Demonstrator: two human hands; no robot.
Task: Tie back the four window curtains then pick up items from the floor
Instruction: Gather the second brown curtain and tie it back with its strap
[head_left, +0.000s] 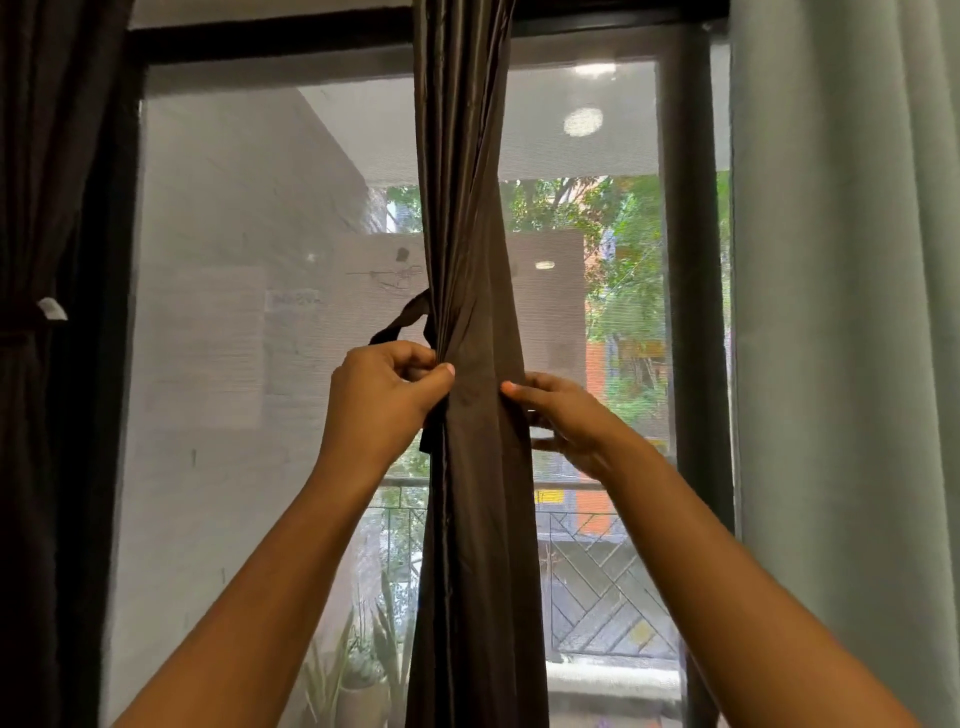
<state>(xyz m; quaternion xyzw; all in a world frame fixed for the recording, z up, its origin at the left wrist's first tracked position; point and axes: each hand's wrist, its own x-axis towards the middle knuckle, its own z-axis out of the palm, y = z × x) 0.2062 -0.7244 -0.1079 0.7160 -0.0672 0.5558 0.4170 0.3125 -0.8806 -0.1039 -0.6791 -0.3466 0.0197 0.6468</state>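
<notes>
A dark brown curtain (470, 218) hangs gathered in the middle of the window. A dark tie-back strap (402, 323) loops out from its left edge at hand height, and one end hangs below my left hand. My left hand (387, 392) is closed on the strap against the curtain's left edge. My right hand (563, 421) cups the curtain's right edge, with its fingers reaching behind the fabric; what those fingers hold is hidden. At the far left a dark curtain (31, 208) is cinched by a band with a white tag (52, 308). A pale green curtain (852, 260) hangs loose at the right.
A mesh screen (234, 312) covers the window behind the curtains, inside a dark frame (693, 260). Outside, potted plants (363, 660), a balcony railing and trees are visible. The floor is out of view.
</notes>
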